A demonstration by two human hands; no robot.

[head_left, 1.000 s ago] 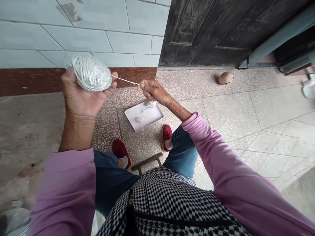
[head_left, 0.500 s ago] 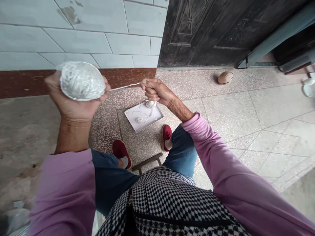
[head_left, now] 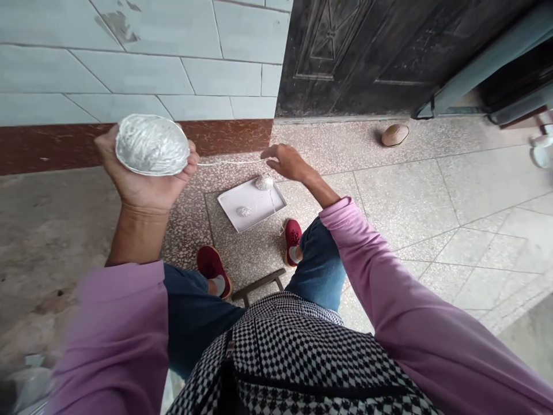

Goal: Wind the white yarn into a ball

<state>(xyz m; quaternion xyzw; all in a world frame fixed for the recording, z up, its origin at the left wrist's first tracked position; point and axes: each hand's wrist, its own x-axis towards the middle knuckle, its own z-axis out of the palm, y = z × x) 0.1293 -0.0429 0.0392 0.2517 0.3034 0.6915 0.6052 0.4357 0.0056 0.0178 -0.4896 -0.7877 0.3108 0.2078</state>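
A large ball of white yarn (head_left: 152,145) rests in my left hand (head_left: 144,190), whose fingers curl round its sides. From it a strand of white yarn (head_left: 228,162) runs level to the right. My right hand (head_left: 286,161) has its fingers bent together on the far end of that strand. Below, on the floor, a shallow white box lid (head_left: 233,216) holds two smaller balls of white yarn, one ball (head_left: 264,182) at its far right corner and one ball (head_left: 244,211) near the front. A loose strand hangs over the lid's right side.
A tiled wall (head_left: 173,75) and a dark door (head_left: 337,52) stand ahead. A round tan object (head_left: 394,135) lies on the floor by the door. My red shoes (head_left: 212,271) flank the lid, with a brown wooden bar (head_left: 259,283) between my legs.
My left hand has moved slightly right, turning the yarn ball. My right hand has shifted a little right and its fingers look looser. The strand by the lid now trails nearer the right shoe.
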